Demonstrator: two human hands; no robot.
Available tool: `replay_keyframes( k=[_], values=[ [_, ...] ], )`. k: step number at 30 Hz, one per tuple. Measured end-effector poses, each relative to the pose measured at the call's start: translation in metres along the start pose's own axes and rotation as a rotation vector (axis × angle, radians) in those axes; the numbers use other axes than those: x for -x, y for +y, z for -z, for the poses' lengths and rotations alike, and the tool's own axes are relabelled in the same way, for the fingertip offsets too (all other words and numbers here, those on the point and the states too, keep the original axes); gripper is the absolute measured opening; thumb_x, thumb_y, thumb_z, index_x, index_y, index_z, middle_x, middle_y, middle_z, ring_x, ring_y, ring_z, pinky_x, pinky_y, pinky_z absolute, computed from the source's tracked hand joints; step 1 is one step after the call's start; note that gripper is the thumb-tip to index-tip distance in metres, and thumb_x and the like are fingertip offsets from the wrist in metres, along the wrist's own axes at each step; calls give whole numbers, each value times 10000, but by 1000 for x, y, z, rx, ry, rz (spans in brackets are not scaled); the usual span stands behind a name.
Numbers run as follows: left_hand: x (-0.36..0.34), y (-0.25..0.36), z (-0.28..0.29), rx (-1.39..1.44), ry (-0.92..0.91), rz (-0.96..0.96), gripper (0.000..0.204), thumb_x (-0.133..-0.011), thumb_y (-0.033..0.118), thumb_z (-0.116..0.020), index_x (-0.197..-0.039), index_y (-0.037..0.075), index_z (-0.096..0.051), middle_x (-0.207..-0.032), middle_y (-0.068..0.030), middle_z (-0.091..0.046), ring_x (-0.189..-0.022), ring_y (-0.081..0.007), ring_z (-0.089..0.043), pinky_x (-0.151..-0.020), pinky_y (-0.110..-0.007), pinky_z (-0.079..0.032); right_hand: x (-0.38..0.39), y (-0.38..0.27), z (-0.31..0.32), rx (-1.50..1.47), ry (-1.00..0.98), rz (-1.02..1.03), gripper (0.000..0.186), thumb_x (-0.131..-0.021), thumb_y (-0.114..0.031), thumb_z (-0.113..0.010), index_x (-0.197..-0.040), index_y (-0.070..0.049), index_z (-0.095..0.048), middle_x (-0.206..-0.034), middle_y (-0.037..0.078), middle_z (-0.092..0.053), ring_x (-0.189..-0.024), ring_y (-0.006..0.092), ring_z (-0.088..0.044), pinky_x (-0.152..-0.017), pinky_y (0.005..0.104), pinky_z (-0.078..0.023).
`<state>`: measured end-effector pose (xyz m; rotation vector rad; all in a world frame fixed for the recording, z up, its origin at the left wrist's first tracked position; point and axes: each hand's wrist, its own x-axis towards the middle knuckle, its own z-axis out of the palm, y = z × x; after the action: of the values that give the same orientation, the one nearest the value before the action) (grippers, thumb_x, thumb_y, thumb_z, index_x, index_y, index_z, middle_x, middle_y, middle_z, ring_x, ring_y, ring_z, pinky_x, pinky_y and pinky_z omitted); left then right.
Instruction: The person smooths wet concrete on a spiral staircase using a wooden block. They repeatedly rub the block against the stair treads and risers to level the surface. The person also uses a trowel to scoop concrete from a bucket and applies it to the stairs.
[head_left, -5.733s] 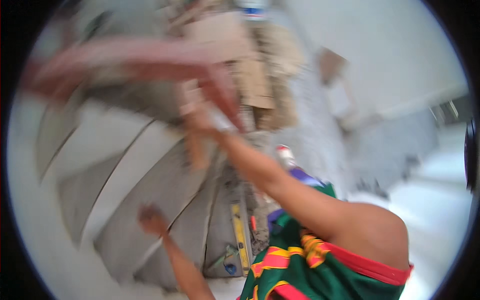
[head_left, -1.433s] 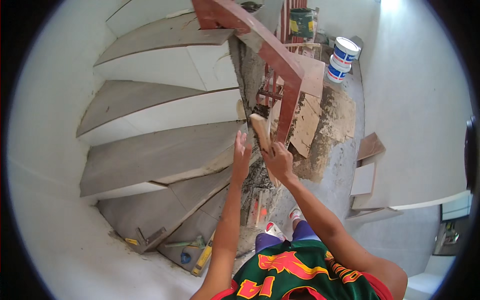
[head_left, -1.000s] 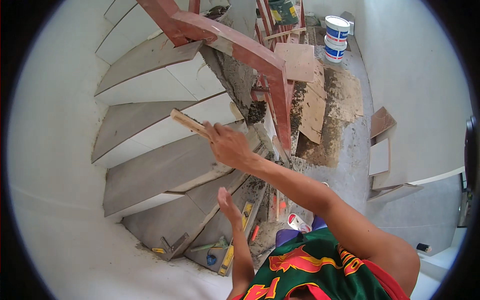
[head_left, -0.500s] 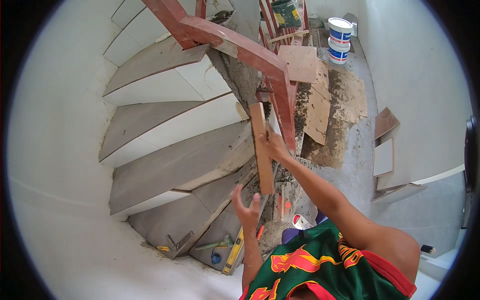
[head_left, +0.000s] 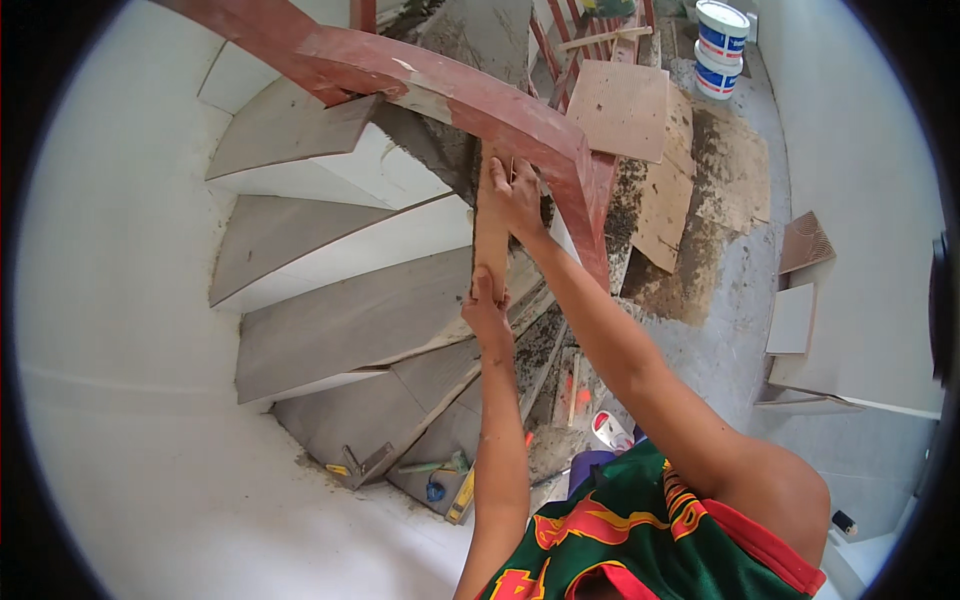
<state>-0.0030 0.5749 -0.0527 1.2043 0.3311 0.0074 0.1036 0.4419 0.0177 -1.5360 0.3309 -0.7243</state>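
Note:
Both hands are on a narrow tan strip, a flat board or cut tile piece. It stands lengthwise at the inner ends of the curved stairs, its far end by the red metal stringer. My right hand grips its far part from the right side. My left hand is closed round its near end, thumb on top. Rough cement lies just beyond the strip. Left of it, grey stair treads with white risers fan out.
A yellow spirit level, a metal square, a green-handled hammer and a blue item lie on the lower steps. Stacked white buckets, boards and stained cardboard sit at the far right.
My left hand, open and apart from the strip before, has closed on its near end. The strip has moved farther away and slightly left, toward the red stringer. The view has shifted.

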Motion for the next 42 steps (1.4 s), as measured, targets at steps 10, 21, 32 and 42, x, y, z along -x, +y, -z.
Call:
replay_keyframes(
  k=[10,21,32,42],
  values=[
    [4,-41,24,-41,201,107,407,-857,381,-737,-1059,42,-637,-807,8,-581,-675,-99,-523,-568,-257,-423,34,74,-16,-22,226,-40,374,-877,-127,-595,-1209,44,-566,-1089,269,-635,-1010,424,-618,-883,432,-473],
    [-2,36,-28,-153,190,-244,458,-857,437,-721,-952,-6,-659,-772,-30,-620,-599,-109,-535,-530,-274,-426,-20,31,1,430,-2,392,298,-920,-163,-577,-1153,18,-618,-955,104,-657,-850,193,-607,-771,330,-459],
    [-17,3,5,-456,202,-263,492,-805,444,-773,-736,-24,-638,-603,4,-538,-542,-75,-442,-475,-267,-350,-5,73,-7,-121,98,-81,323,-902,-197,-602,-1088,67,-580,-902,80,-628,-824,140,-510,-741,295,-443],
    [69,-43,73,-310,84,2,516,-836,425,-739,-953,-68,-640,-828,-9,-606,-699,-93,-529,-610,-276,-440,81,114,40,-128,-393,-442,276,-886,-222,-642,-980,37,-628,-782,62,-661,-676,152,-644,-620,315,-519]
  ],
)
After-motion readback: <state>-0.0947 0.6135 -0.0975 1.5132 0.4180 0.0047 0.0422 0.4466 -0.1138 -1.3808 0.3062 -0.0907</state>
